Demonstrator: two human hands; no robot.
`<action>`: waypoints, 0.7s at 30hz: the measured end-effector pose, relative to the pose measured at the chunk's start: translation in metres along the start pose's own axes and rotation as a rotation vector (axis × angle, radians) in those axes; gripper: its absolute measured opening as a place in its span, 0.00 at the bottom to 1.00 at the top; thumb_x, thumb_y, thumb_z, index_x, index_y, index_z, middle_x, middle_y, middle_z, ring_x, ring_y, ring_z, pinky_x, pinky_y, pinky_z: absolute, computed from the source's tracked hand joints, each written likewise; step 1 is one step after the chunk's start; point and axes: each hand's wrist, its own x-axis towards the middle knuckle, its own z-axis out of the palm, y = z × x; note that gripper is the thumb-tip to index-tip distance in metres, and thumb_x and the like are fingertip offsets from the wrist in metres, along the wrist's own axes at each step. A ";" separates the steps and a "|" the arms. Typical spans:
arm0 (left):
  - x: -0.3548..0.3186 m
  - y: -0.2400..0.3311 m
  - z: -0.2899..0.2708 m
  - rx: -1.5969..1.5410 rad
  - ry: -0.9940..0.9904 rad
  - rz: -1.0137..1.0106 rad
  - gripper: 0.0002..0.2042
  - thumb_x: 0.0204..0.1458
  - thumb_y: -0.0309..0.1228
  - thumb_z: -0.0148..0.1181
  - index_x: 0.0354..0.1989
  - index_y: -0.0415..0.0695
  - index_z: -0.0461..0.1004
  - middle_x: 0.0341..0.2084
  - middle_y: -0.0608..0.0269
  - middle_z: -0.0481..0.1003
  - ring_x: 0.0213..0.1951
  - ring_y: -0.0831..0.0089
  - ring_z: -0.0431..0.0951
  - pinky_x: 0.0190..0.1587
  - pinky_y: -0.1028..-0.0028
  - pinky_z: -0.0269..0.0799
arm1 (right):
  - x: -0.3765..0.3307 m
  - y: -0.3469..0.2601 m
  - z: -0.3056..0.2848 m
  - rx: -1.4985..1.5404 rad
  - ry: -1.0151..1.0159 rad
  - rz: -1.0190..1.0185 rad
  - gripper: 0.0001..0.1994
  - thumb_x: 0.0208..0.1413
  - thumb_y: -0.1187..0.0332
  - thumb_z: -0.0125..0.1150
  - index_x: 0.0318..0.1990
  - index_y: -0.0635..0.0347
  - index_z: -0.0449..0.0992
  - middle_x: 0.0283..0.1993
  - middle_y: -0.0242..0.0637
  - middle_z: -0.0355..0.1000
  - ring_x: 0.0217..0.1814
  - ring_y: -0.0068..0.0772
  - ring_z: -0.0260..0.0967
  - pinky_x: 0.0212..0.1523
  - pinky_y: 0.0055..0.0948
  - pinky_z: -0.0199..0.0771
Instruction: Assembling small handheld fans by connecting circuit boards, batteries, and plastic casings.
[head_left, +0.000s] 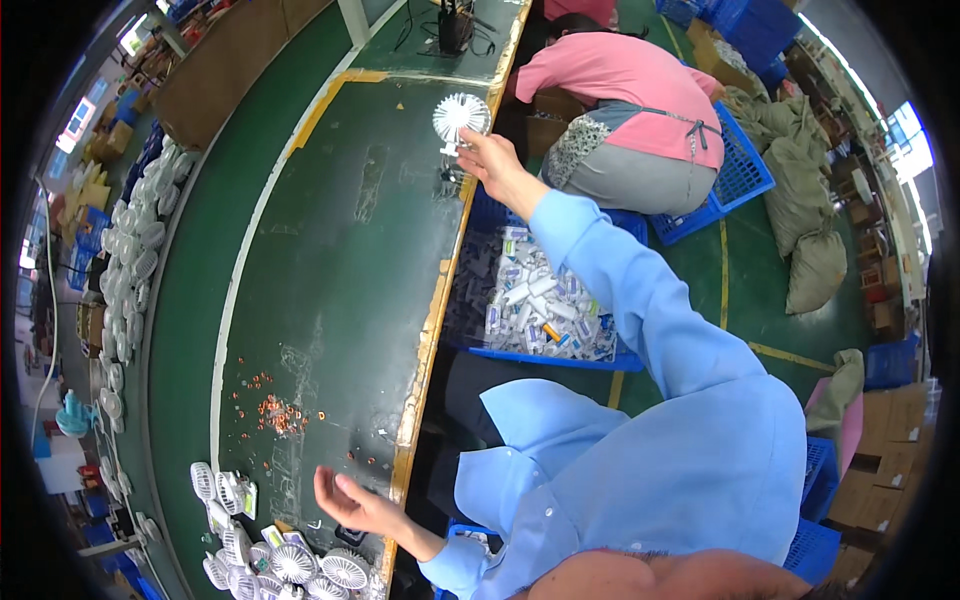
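Observation:
A small white handheld fan (460, 117) with a round slatted head is pinched in my right hand (488, 162), near the far end of the dark green workbench (350, 250). The fan's short handle points down toward the bench edge, partly hidden by my fingers. Loosely curled, with thumb and fingers apart and nothing in it, my left hand (358, 503) hovers over the near end of the bench. Close by it lies a pile of white handheld fans (290, 565). Small copper-coloured rings (280, 415) are scattered on the bench beyond that hand.
A blue crate (560, 357) full of small white parts stands beside the bench under my right arm. Another person (630, 110) in pink bends over a carton beyond it. White fans (125, 270) line the far left side. Sacks (800, 200) stand at the right.

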 end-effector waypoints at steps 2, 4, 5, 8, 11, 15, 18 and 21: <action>0.009 -0.005 -0.014 0.041 0.073 0.022 0.14 0.59 0.27 0.50 0.52 0.33 0.67 0.48 0.53 0.71 0.50 0.67 0.71 0.54 0.71 0.65 | 0.024 -0.006 0.004 -0.002 0.012 0.034 0.14 0.51 0.67 0.63 0.44 0.60 0.71 0.41 0.34 0.72 0.41 0.28 0.70 0.40 0.27 0.73; 0.017 -0.006 -0.038 0.168 0.132 -0.030 0.16 0.59 0.29 0.51 0.53 0.33 0.66 0.50 0.52 0.71 0.50 0.66 0.71 0.54 0.71 0.66 | 0.047 -0.009 0.008 -0.010 0.049 0.048 0.15 0.50 0.67 0.64 0.45 0.61 0.71 0.41 0.35 0.72 0.40 0.29 0.70 0.39 0.27 0.73; 0.021 -0.010 -0.053 0.235 0.163 -0.004 0.17 0.59 0.30 0.52 0.53 0.33 0.66 0.50 0.51 0.70 0.51 0.65 0.71 0.54 0.70 0.66 | 0.051 -0.009 0.013 -0.011 0.061 0.042 0.16 0.50 0.67 0.64 0.45 0.61 0.71 0.41 0.36 0.72 0.41 0.30 0.71 0.39 0.27 0.74; 0.033 -0.014 -0.092 0.488 0.240 0.068 0.20 0.58 0.34 0.54 0.54 0.33 0.66 0.52 0.49 0.70 0.52 0.61 0.70 0.56 0.65 0.63 | 0.077 -0.009 0.024 -0.047 0.145 0.014 0.20 0.48 0.65 0.66 0.46 0.67 0.70 0.39 0.39 0.72 0.38 0.32 0.72 0.38 0.28 0.75; 0.047 -0.025 -0.127 0.825 0.195 0.101 0.21 0.57 0.36 0.55 0.54 0.34 0.65 0.51 0.46 0.68 0.53 0.53 0.68 0.56 0.61 0.62 | 0.101 -0.002 0.019 -0.047 0.220 -0.002 0.19 0.48 0.64 0.65 0.45 0.66 0.70 0.38 0.40 0.73 0.33 0.32 0.73 0.30 0.26 0.75; 0.080 -0.019 -0.143 0.882 0.167 0.154 0.23 0.57 0.38 0.55 0.55 0.34 0.64 0.52 0.44 0.66 0.54 0.53 0.67 0.56 0.60 0.62 | 0.125 0.003 0.030 -0.016 0.288 0.036 0.18 0.48 0.66 0.66 0.44 0.66 0.71 0.38 0.41 0.73 0.28 0.32 0.72 0.21 0.23 0.71; 0.107 -0.018 -0.162 0.952 0.124 0.189 0.25 0.56 0.41 0.56 0.56 0.34 0.64 0.53 0.43 0.65 0.54 0.52 0.67 0.56 0.60 0.62 | 0.143 0.003 0.026 -0.015 0.358 0.034 0.17 0.51 0.64 0.64 0.46 0.59 0.70 0.38 0.38 0.72 0.32 0.32 0.73 0.23 0.24 0.75; 0.119 -0.003 -0.183 0.999 0.113 0.172 0.27 0.56 0.42 0.56 0.57 0.34 0.62 0.54 0.44 0.64 0.56 0.51 0.64 0.57 0.61 0.62 | 0.173 0.020 0.021 0.028 0.373 0.069 0.17 0.50 0.63 0.65 0.46 0.57 0.70 0.39 0.36 0.71 0.35 0.33 0.71 0.32 0.30 0.77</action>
